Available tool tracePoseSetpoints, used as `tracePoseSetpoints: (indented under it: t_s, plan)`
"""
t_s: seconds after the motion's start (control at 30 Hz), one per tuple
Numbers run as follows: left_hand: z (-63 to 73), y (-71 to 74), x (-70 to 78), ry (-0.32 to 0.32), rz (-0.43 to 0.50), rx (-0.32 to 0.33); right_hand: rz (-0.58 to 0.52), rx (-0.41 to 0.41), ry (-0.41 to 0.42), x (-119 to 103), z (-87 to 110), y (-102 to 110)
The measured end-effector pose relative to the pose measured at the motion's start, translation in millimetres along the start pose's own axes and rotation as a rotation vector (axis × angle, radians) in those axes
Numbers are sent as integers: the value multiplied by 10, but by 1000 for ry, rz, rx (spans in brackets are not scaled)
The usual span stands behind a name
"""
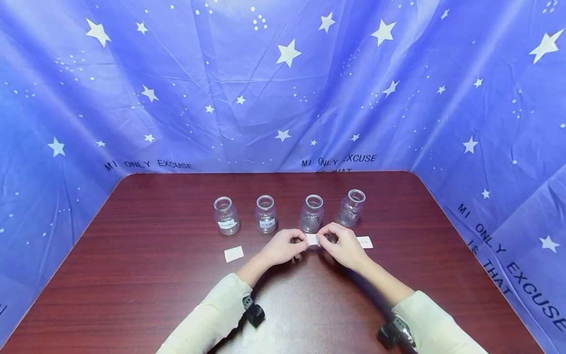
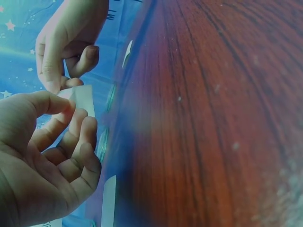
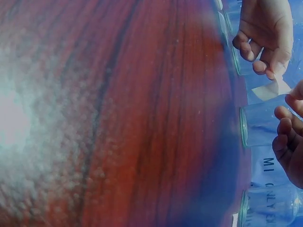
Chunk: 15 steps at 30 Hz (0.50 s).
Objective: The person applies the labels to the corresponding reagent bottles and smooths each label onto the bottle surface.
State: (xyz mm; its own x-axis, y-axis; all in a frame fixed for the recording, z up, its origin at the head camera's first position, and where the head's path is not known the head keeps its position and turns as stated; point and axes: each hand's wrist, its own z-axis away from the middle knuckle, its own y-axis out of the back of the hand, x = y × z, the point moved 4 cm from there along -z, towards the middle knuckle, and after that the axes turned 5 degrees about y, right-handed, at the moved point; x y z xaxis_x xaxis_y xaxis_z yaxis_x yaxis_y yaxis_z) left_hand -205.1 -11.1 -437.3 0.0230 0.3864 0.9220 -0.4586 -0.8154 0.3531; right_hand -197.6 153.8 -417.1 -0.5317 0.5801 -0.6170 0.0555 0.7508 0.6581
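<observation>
Between my two hands is a small white label (image 1: 312, 239), held above the table in front of the third glass jar (image 1: 312, 214) from the left. My left hand (image 1: 284, 246) pinches its left side between thumb and index finger. At its right side, my right hand (image 1: 345, 244) pinches it with thumb and fingertip. In the left wrist view the label (image 2: 84, 98) spans both sets of fingertips, and the right wrist view shows the paper (image 3: 266, 91) slightly bent. Whatever is printed on it cannot be read.
Two jars at the left, the outer one (image 1: 227, 215) and its neighbour (image 1: 266, 214), carry white printed labels. A fourth jar (image 1: 351, 208) stands at the right. White paper pieces lie on the table (image 1: 168, 255), one at the left (image 1: 234, 253) and another (image 1: 366, 242) beside my right hand.
</observation>
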Motion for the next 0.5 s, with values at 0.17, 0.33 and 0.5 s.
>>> tracePoseSetpoints:
  t_s: [0.17,0.33,0.5]
  plan:
    - [12,8,-5,10,-9,18,-31,26,-40,7,-2,25]
    - [26,13,-13,10,-33,27,-49,34,-58,20,-4,36]
    - [35,21,-13,11,-56,37,-53,39,-61,40,-8,49]
